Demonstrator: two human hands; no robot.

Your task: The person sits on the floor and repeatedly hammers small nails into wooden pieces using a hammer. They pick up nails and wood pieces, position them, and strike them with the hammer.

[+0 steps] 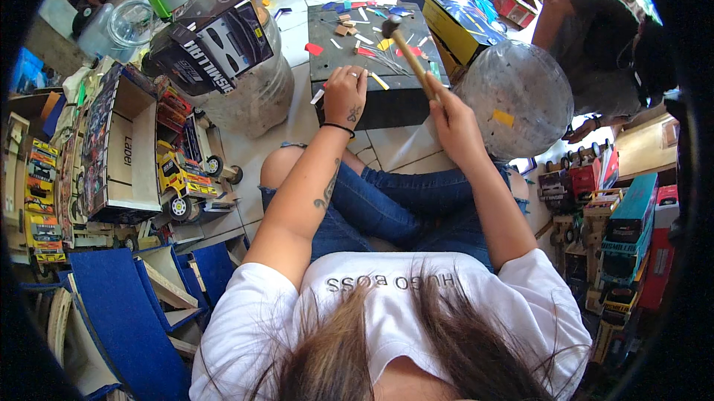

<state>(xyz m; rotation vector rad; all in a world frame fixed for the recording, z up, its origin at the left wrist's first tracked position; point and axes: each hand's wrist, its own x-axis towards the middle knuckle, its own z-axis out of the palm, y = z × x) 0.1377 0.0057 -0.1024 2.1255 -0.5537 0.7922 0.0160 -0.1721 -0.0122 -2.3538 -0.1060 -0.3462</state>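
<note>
Gripping the hammer (411, 58), upper centre, right fingers (440, 92) curl shut round its handle below the head; left fingers' (358, 76) hold is unclear. Upper-right drum (520, 87): contents indistinct.

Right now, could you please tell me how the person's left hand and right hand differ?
The right hand grips a hammer by its handle, while the left hand is at the near edge of the dark block, holding no hammer. The left hand has a black band at its wrist; the right hand shows none. Both hands are ungloved.
</note>
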